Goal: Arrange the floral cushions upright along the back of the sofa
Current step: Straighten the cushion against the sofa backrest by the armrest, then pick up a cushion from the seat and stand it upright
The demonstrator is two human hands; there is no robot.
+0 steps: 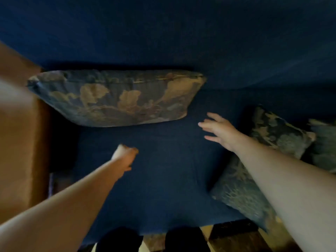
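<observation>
Head view: floral cushion [116, 99] stands beyond both hands, right fingers [209, 124] spread, left fingers [127, 149] curled.

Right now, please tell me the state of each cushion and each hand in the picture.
Left cushion: upright against the sofa back.
Right cushion: lying flat on the seat, under the right forearm.
Far-right cushion: only partly in view.
Left hand: closed, empty.
Right hand: open, fingers spread, holding nothing.
</observation>
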